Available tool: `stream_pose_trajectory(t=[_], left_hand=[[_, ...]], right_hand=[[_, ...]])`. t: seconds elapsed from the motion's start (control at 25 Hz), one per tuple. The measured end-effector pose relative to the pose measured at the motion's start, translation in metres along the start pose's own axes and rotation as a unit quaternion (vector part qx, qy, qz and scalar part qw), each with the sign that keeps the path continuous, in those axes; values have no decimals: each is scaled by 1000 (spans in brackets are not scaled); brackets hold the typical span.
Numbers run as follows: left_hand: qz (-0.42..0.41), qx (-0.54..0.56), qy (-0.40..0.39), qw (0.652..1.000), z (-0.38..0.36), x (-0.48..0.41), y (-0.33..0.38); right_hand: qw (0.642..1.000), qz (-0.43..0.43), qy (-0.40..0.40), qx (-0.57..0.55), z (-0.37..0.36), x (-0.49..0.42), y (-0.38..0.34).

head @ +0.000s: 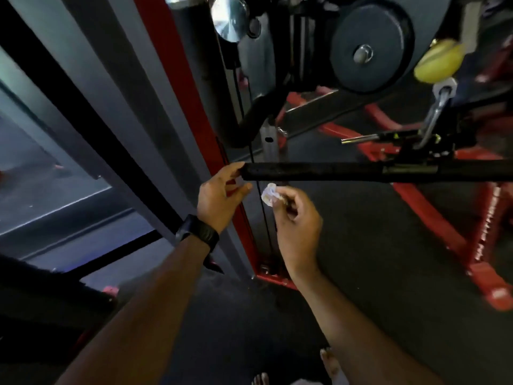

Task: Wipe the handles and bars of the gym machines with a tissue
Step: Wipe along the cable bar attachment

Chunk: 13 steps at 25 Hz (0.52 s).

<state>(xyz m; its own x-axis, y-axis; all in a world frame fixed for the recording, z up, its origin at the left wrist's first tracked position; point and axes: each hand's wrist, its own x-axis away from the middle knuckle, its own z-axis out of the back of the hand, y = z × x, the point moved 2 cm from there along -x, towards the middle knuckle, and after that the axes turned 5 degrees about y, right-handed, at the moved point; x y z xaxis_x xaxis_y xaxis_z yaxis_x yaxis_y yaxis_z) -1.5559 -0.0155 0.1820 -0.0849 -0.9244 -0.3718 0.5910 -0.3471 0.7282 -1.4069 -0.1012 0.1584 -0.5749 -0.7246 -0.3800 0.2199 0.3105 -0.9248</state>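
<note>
Your right hand [297, 218] is pinching a crumpled white tissue [269, 193] between thumb and fingertips, just under the left end of the black bar [333, 171] but not touching it. Your left hand [219, 198], the one with the black watch [197, 232], is loose, fingertips just meeting the bar's tip and thumb sticking out below. A red frame [444, 226] and a weight plate [369, 48] sit behind

Black watch [197, 232], bare forearms
</note>
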Motion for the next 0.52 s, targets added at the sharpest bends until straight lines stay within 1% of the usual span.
stream_pose_trajectory(t=[0.12, 0.24, 0.28, 0.36, 0.44, 0.52], left_hand=[[-25, 72, -32, 997, 3, 5, -6], [-70, 76, -39, 994, 6, 28, -9], [-95, 72, -27, 993, 7, 39, -9], [-152, 58, 13, 987, 10, 59, -8], [-193, 32, 49, 979, 10, 74, -6], [-210, 12, 64, 976, 9, 87, 0]], right_hand=[[996, 33, 78, 18, 1, 17, -10], [992, 81, 94, 34, 3, 33, -21], [990, 105, 86, 43, 3, 39, -25], [982, 162, 40, 91, 0, 49, -31], [959, 219, -11, 180, -4, 60, -33], [936, 259, -48, 234, 1, 66, -32]])
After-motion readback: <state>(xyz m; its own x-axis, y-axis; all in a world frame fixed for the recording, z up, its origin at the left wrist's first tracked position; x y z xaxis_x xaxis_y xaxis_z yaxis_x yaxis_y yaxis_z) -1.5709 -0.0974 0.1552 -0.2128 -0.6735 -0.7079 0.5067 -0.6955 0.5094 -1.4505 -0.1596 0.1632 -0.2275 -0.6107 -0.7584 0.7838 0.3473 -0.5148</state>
